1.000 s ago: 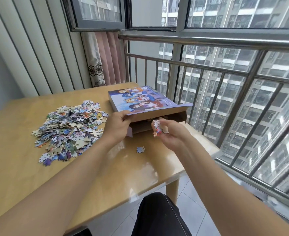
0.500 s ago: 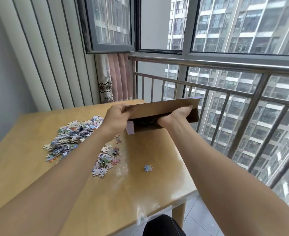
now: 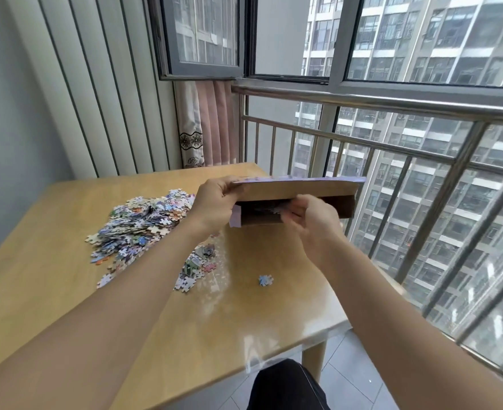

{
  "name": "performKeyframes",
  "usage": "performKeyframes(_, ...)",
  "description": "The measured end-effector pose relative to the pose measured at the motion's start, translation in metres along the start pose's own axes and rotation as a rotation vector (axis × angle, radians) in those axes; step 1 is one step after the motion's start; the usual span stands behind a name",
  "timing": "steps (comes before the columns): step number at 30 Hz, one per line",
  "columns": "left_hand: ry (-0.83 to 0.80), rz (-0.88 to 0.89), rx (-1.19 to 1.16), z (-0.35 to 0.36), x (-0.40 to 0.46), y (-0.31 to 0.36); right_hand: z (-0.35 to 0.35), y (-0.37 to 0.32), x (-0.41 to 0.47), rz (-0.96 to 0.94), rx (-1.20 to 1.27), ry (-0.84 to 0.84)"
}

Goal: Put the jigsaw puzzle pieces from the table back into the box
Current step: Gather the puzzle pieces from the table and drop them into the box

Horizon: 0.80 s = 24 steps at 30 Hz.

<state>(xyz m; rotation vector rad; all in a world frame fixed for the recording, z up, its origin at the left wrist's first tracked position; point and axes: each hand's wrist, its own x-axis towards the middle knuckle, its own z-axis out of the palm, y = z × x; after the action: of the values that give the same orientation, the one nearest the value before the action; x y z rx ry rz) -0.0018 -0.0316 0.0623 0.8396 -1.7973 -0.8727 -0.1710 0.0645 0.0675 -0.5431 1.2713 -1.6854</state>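
The left hand grips the raised flap at the left end of the box, which sits at the far right of the wooden worktop. The right hand is at the box's open mouth, fingers curled; whether it holds anything cannot be told. A large heap of puzzle pieces lies left, a smaller cluster beside the left forearm, and a single piece near. A metal railing and window stand right, with a pink curtain beyond the worktop's far edge.

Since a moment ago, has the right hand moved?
Yes. The right hand has pulled back out of the box mouth toward the person; half a second ago its fingers reached inside, judged against the box's open edge.
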Motion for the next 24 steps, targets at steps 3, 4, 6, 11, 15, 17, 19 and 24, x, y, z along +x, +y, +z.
performKeyframes(3,-0.024,-0.023,0.021,0.010,-0.011,-0.014,-0.020,0.026,-0.022,-0.220,-0.735,-0.289)
performKeyframes(4,-0.026,-0.021,0.032,0.015,-0.016,-0.020,-0.026,0.036,-0.019,-0.296,-1.063,-0.404)
performKeyframes(6,-0.018,-0.025,0.024,0.021,-0.023,-0.030,-0.034,0.054,-0.007,-0.377,-1.535,-0.549)
performKeyframes(11,0.001,-0.047,0.005,0.023,-0.027,-0.035,-0.040,0.081,0.011,-0.455,-1.575,-0.531)
performKeyframes(15,0.004,-0.050,0.019,0.021,-0.025,-0.035,-0.039,0.090,0.019,-0.464,-1.503,-0.497)
performKeyframes(17,0.006,-0.050,0.017,0.020,-0.024,-0.036,-0.039,0.091,0.020,-0.447,-1.482,-0.491)
performKeyframes(19,0.010,-0.052,0.010,0.018,-0.023,-0.035,-0.040,0.090,0.017,-0.402,-1.412,-0.495)
performKeyframes(24,0.041,-0.064,-0.025,0.013,-0.024,-0.023,-0.044,0.071,-0.004,-0.015,-0.625,-0.447)
